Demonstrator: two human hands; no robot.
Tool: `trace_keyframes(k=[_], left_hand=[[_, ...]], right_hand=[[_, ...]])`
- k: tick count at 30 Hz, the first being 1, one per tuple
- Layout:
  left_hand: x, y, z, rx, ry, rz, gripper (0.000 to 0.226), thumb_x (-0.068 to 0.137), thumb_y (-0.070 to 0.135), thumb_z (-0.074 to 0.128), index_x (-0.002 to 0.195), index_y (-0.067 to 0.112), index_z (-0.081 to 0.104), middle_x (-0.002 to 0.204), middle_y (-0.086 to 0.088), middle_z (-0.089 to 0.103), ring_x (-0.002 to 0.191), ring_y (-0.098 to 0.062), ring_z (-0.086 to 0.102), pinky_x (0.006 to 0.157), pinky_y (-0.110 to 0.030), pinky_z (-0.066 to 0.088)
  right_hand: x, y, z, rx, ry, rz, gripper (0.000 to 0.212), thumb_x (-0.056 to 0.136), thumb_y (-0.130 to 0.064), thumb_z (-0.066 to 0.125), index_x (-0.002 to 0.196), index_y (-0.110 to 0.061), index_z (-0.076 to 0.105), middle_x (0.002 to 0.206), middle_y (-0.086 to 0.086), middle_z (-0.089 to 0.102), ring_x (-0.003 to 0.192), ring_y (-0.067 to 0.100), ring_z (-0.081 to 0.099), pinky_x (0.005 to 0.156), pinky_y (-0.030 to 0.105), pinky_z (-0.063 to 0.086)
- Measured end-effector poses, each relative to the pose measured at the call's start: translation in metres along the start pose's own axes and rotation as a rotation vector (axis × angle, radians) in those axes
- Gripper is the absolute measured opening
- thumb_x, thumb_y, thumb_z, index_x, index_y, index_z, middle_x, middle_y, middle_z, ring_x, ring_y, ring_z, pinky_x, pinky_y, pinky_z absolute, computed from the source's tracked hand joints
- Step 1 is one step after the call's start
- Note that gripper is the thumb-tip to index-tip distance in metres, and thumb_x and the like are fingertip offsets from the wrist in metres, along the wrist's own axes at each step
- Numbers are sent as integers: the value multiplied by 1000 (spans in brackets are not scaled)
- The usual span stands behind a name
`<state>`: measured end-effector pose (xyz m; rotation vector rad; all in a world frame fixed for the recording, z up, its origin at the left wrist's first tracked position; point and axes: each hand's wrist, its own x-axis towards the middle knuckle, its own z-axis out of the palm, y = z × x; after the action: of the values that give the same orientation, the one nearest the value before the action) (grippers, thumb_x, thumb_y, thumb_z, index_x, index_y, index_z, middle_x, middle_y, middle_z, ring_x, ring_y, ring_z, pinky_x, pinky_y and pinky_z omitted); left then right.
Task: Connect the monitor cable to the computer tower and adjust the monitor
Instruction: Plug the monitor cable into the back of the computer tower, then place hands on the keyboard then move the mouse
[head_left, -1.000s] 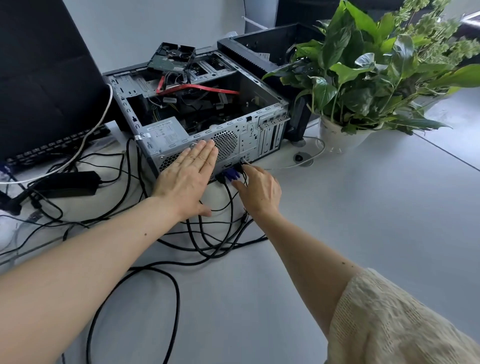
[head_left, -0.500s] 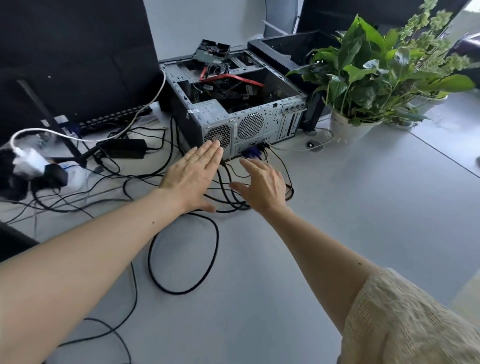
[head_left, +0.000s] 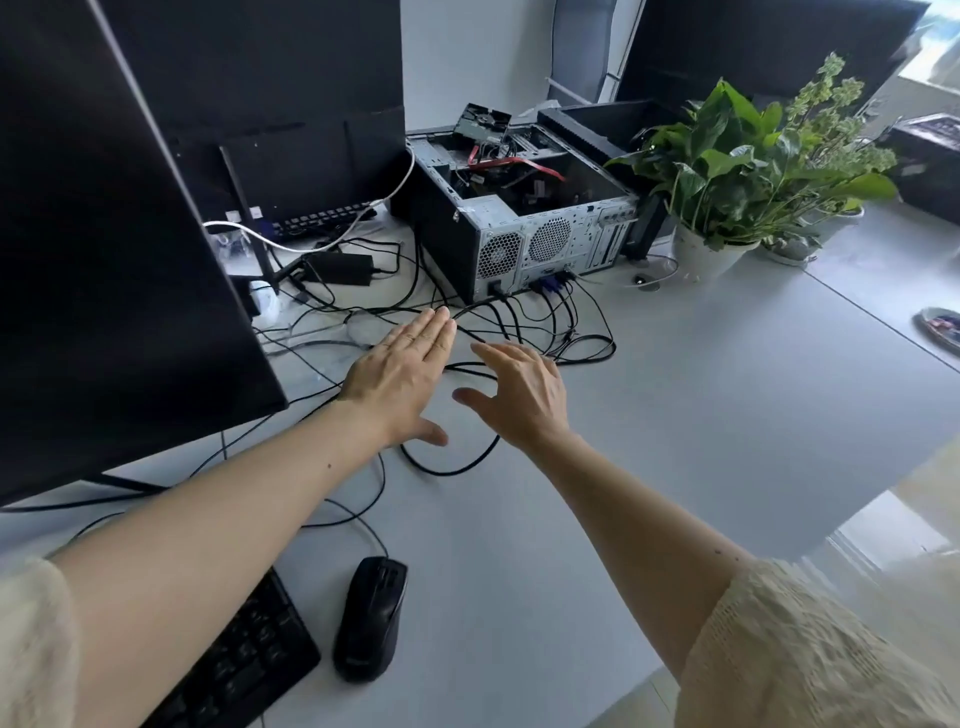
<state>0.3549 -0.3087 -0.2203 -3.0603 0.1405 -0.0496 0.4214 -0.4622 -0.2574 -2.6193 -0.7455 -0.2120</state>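
the blue plug (head_left: 550, 285) looks pushed into the back of the computer tower (head_left: 524, 228), so that part seems done; the flat black monitor (head_left: 119, 249), left of the tower, is likely next. the left hand (head_left: 402, 376) and right hand (head_left: 522, 395) hang open and empty, near the tower, over thin bendy black cables (head_left: 519, 332). the tower is hard grey metal with round holes.

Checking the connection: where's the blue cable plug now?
Head view, centre: the blue plug sits low on the tower's rear panel, below the fan grilles.
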Motion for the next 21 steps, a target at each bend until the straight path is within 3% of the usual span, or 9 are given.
trace_keyframes(k=[7, 15, 21], left_hand=[[-90, -18, 6, -67, -12, -57, 133, 64, 66, 69, 145, 7, -18, 156, -9, -19, 145, -20, -14, 117, -31, -6], [-208, -60, 29, -151, -37, -196, 133, 63, 66, 70, 146, 9, -18, 156, -6, -21, 144, -17, -15, 116, -29, -6], [-284, -84, 57, -235, -116, -325, 138, 59, 65, 73, 137, 15, -29, 153, -5, -26, 140, -14, -22, 119, -32, -4]], right_hand=[[-58, -69, 8, 2, -81, -76, 68, 78, -54, 69, 138, -27, 49, 142, -5, 52, 135, 17, 40, 107, 38, 30], [-101, -156, 33, -55, -289, -249, 79, 76, -61, 67, 143, -29, 41, 147, -7, 46, 140, 17, 32, 111, 37, 25], [-124, -216, 55, -96, -447, -384, 87, 74, -61, 68, 147, -28, 33, 152, -6, 39, 143, 18, 26, 116, 42, 20]])
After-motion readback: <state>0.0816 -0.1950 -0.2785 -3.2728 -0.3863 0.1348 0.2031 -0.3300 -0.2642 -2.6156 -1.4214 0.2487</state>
